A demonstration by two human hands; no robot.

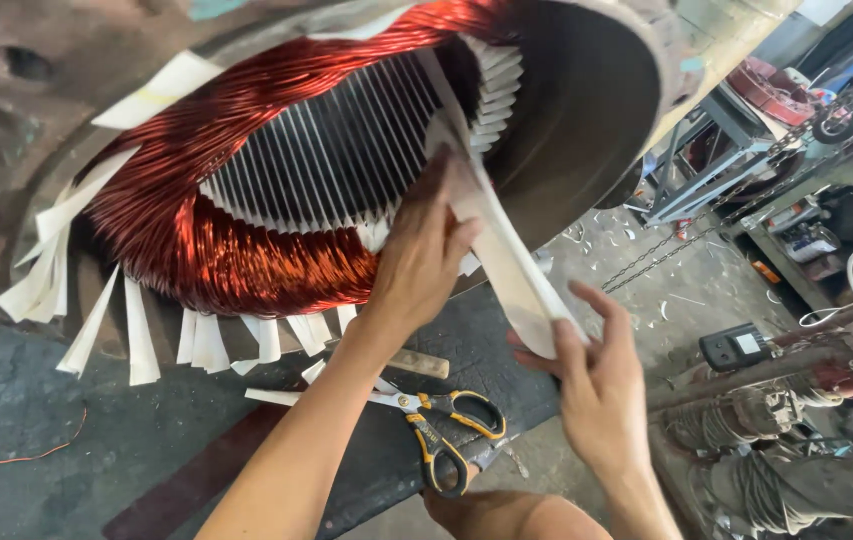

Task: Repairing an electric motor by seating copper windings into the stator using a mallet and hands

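Head view: your left hand (421, 255) presses flat against a long white insulation strip (506, 255) at the stator's near rim, fingers together along the paper. Your right hand (596, 385) pinches the strip's free lower end between thumb and fingers, just off the tabletop's (36, 420) right edge. The strip runs up into a slot of the stator (326, 150), whose copper windings (196, 240) ring the bore. Open room lies to the right, over the littered floor (646, 280). Yellow-handled scissors (441, 420) lie near, beneath your left forearm. The stator housing is cut off at the top and left; the strip's upper end is hard to make out.
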